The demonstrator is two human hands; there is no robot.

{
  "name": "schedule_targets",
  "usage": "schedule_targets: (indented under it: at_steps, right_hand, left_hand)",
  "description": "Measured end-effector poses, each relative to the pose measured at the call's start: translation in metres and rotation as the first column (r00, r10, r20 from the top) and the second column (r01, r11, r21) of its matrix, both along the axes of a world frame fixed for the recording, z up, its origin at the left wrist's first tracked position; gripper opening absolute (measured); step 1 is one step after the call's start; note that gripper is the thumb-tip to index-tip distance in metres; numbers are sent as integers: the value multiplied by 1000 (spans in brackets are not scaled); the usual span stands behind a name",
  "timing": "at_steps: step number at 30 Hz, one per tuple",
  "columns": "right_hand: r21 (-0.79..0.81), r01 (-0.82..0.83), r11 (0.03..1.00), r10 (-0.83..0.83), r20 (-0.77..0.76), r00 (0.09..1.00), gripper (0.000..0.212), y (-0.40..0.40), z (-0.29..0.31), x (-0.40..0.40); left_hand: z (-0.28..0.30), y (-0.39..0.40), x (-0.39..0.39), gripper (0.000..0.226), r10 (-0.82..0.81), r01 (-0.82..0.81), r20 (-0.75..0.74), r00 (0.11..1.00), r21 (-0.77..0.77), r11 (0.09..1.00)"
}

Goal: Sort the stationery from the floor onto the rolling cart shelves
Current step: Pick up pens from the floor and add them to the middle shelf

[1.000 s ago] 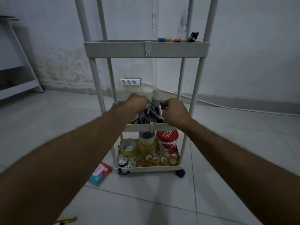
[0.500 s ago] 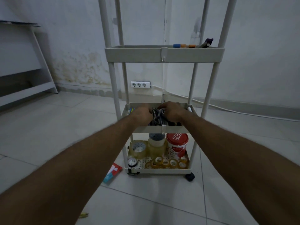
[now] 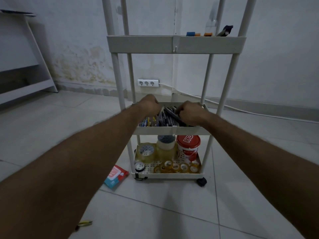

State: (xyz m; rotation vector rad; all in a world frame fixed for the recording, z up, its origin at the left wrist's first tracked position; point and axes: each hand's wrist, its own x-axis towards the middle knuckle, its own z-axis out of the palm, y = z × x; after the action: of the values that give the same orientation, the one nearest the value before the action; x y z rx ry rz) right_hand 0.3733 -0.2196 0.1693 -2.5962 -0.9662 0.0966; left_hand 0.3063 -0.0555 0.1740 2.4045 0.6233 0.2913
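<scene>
A white rolling cart (image 3: 172, 131) stands in front of me with three shelves. Its middle shelf holds a heap of pens (image 3: 164, 118). Both my hands are in that shelf. My left hand (image 3: 149, 104) is curled over the left part of the heap, and my right hand (image 3: 190, 112) grips dark pens at the right. The fingertips of both hands are hidden among the pens. The bottom shelf (image 3: 167, 175) carries tape rolls (image 3: 145, 151) and a red tub (image 3: 188, 146). Small coloured items (image 3: 198, 34) lie on the top shelf (image 3: 176, 44).
A red and blue packet (image 3: 116, 176) lies on the tiled floor left of the cart's base. A small yellow item (image 3: 84, 223) lies on the floor near my left arm. A socket strip (image 3: 148, 83) and cable run along the wall behind. A white shelf unit (image 3: 25, 80) stands at the left.
My hands have moved a little apart over the pen heap, the left one further back in the shelf. The view has shifted closer to the cart.
</scene>
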Motion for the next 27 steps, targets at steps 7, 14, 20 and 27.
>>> schedule_targets:
  at_steps: [7, 14, 20, 27]
  right_hand:
    - [-39, -36, 999, 38, 51, 998, 33, -1, -10, -10]
    - [80, 0, 997, -8, 96, 995, 12, -2, -13, -13]
    - [129, 22, 991, -24, 14, 1000, 17, -1, -19, -19]
    - [167, 89, 982, -106, 96, 990, 17, -4, -27, -27]
  left_hand:
    - [-12, -4, 10, 22, 29, -10, -141, 990, 131, 991]
    - [-8, -16, 18, 26, 164, -162, -28, 986, 60, 985]
    - [-6, -20, 21, 16, 149, -150, -13, 989, -70, 986]
    - [-2, -23, 12, 14, 142, -155, -68, 988, -281, 947]
